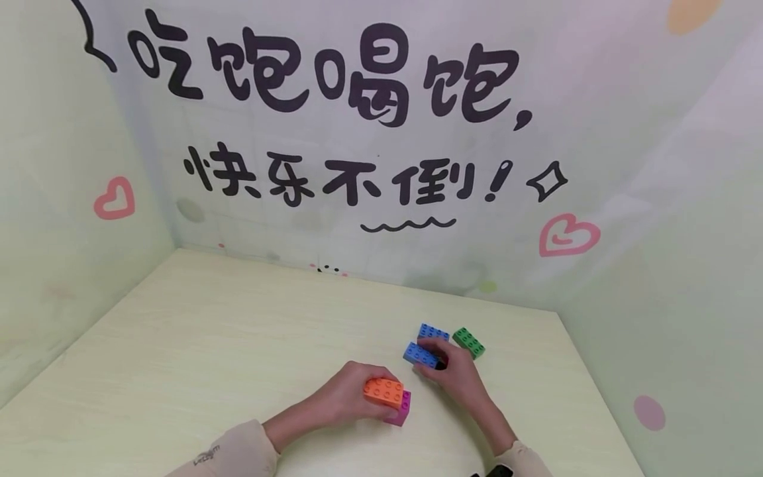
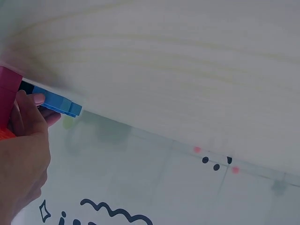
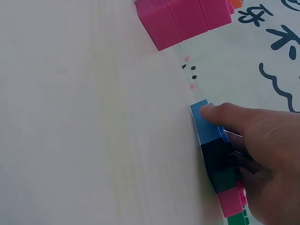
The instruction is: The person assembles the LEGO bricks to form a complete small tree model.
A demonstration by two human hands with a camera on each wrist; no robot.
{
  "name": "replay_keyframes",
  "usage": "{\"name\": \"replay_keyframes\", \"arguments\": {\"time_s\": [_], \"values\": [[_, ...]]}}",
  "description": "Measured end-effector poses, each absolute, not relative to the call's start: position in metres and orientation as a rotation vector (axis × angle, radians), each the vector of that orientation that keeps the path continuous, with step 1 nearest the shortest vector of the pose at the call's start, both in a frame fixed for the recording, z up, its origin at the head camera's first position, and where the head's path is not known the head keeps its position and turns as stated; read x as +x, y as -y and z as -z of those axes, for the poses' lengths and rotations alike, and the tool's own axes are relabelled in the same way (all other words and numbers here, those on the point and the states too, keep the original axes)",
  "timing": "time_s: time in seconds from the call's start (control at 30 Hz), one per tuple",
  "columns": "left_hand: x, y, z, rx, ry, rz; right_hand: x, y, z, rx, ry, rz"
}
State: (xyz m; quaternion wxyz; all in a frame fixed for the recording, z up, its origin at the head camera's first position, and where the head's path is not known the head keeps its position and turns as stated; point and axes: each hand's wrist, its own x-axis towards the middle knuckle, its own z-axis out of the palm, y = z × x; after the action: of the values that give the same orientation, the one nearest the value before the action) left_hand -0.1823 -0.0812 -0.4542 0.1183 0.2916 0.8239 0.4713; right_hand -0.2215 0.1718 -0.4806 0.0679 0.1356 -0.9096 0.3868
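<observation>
My left hand (image 1: 352,397) grips a block of stacked bricks near the middle of the table. An orange toy brick (image 1: 384,390) with studs is on top, and magenta bricks (image 3: 183,21) are under it. To the right, my right hand (image 1: 461,374) pinches a blue brick (image 1: 420,356), its thumb on the near side. Close against that blue brick, in the right wrist view, are a black brick (image 3: 215,154), a dark green one (image 3: 223,180) and a pink one (image 3: 230,202). My right hand partly hides them.
Behind the right hand lies another blue brick (image 1: 434,330), with a green brick (image 1: 469,342) to its right. The pale wooden table (image 1: 197,344) is bounded by printed walls (image 1: 357,252) at the back and both sides.
</observation>
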Motion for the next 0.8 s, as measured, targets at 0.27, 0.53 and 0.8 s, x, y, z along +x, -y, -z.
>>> {"name": "replay_keyframes", "arguments": {"time_s": [0.27,0.53,0.8], "values": [[-0.180,0.083,0.455,0.832,-2.397,-1.374,-0.218,-0.168,0.485,0.379,2.747,-1.062],[-0.177,0.082,0.455,0.842,-2.420,-1.358,-0.203,-0.169,0.472,0.377,2.672,-1.228],[-0.176,0.083,0.456,0.812,-2.400,-1.373,-0.181,-0.172,0.452,0.434,2.705,-1.370]]}}
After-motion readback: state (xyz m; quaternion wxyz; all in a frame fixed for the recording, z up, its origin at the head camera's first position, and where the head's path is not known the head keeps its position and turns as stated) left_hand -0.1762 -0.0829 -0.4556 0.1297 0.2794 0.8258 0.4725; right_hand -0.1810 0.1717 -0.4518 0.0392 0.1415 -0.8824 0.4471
